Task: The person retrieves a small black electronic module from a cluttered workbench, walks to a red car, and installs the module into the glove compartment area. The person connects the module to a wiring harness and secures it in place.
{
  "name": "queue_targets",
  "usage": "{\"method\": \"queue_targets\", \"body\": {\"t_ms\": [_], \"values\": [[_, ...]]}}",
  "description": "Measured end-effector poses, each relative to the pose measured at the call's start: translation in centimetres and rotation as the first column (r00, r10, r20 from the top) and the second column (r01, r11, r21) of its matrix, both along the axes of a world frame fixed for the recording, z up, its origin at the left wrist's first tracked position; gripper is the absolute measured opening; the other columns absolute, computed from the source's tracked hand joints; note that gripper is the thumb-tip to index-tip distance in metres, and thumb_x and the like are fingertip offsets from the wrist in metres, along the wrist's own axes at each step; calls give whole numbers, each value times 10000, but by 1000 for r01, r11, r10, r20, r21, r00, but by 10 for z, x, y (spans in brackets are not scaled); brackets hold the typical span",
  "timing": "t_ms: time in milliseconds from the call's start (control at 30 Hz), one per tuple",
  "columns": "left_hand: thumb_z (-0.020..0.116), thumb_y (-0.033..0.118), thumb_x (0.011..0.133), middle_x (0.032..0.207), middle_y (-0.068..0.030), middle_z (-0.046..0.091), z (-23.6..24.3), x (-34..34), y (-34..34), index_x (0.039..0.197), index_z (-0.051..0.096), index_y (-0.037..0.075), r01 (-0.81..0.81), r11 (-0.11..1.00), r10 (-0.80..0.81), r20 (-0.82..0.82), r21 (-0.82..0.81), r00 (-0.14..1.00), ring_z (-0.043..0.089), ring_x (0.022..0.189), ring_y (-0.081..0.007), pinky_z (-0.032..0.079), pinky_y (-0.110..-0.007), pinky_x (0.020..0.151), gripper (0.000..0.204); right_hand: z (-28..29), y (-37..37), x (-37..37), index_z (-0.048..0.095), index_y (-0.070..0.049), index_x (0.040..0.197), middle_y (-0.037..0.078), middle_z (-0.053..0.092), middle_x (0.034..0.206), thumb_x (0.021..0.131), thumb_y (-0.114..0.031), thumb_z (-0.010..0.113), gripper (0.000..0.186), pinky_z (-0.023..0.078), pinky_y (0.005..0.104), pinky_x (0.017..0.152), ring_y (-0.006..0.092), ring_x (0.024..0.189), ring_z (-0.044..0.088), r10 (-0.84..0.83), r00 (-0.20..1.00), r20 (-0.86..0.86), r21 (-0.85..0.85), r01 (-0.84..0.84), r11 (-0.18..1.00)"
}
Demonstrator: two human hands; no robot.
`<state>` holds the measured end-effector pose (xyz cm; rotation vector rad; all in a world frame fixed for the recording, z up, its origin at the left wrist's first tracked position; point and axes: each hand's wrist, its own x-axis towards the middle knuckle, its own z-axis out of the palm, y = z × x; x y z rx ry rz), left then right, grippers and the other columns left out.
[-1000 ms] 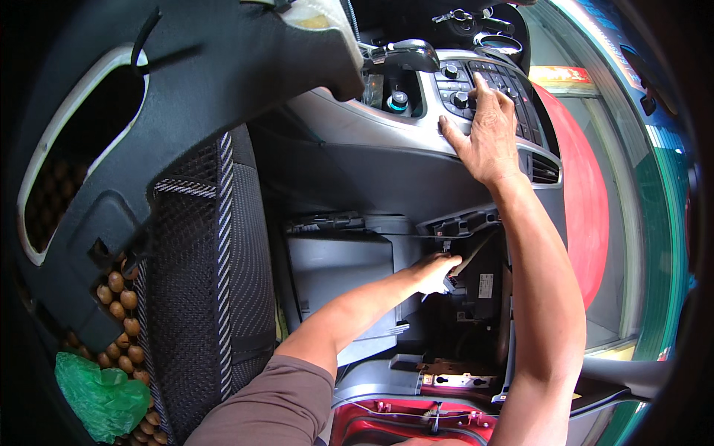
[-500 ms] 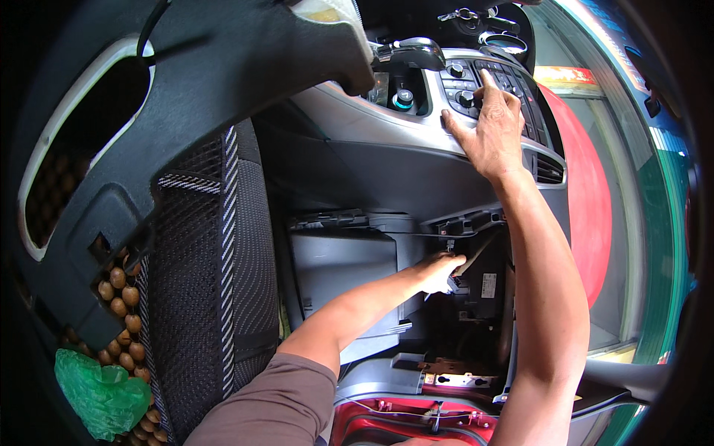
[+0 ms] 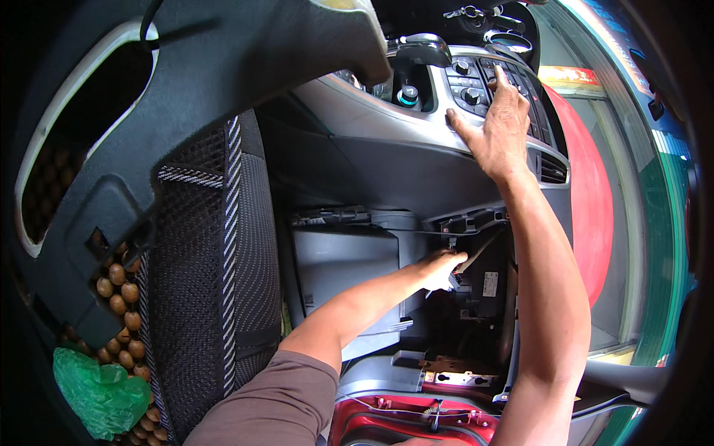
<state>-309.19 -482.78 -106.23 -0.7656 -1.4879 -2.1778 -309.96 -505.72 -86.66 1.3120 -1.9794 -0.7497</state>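
My right hand point(image 3: 503, 132) rests on the dashboard control panel point(image 3: 476, 108). Its index finger stretches to the buttons, and the thumb is spread toward the silver trim point(image 3: 364, 104). My left hand point(image 3: 440, 270) reaches into the dark opening point(image 3: 476, 327) below the dash. Its fingers close near a small connector-like part and a dark strip point(image 3: 483, 249); what they grip is too bright and small to make out. Beside that hand, a black module point(image 3: 489, 285) with a white label sits inside the opening. A grey box-shaped plastic part point(image 3: 346, 267) lies behind my left forearm.
Black mesh-covered seat point(image 3: 193, 267) fills the left, with wooden beads point(image 3: 117, 305) and a green plastic bag point(image 3: 100, 394) beside it. A large dark plastic trim piece point(image 3: 245, 59) hangs across the upper left. The gear lever point(image 3: 420, 50) and red door frame point(image 3: 372, 420) bound the space.
The whole view has shifted slightly, and the dark trim piece at upper left sits a little farther right. Both hands keep nearly the same places on the panel and in the opening.
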Motion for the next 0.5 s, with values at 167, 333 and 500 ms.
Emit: {"method": "queue_targets", "body": {"t_ms": [167,333,500], "values": [[947,-7,675,1142,-169,693,2,-4,4,1102,565,70,137,986,-144,70,94,987,693,1110,-394,580,-474,947,579,1,2,1,294,-8,1674,225,545,1464,876,-501,868,1099,366,559,1217,414,1400,456,26,999,40,-11,-26,1000],[954,-1,676,1131,-167,691,0,-3,4,1098,569,72,-50,998,50,2,-42,999,693,1099,-393,580,-475,942,576,-1,3,0,285,-16,1683,207,603,1468,889,-505,846,1089,355,562,1225,411,1418,454,30,999,40,-7,-30,1000],[982,-8,673,1064,-171,680,1,-2,3,1053,549,77,168,978,-181,105,128,978,698,1023,-376,575,-469,876,583,-1,4,-5,328,-27,1667,220,684,1398,920,-538,790,1016,340,570,1237,426,1434,483,26,1000,11,29,-26,999]]}}
